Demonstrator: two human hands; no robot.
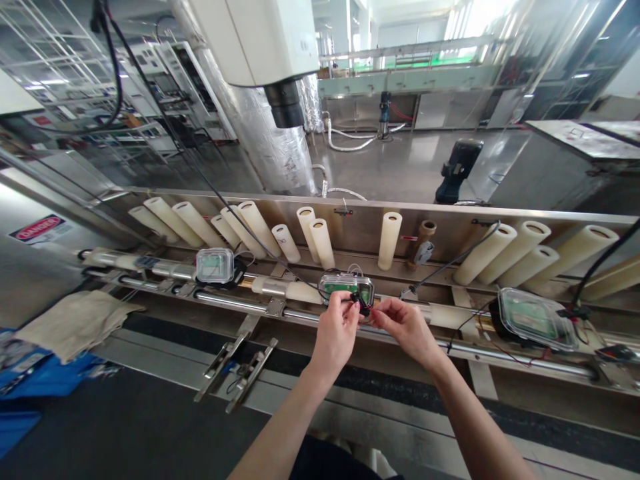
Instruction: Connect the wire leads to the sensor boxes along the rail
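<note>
My left hand pinches a small black connector with a dark cable running to it. It is held in front of a clear-lidded meter box with a green circuit board inside. Just to the right, my right hand has thumb and fingertips pressed together beside the connector. Whatever lies between those fingertips is too small to make out. The meter box sits on a horizontal line of pipe, partly hidden behind my hands.
Two more clear-lidded meters, left and right, sit on the same line. Several cream plastic tubes lean against the back wall, near a brass fitting. A cloth lies at left. A camera-like unit hangs overhead.
</note>
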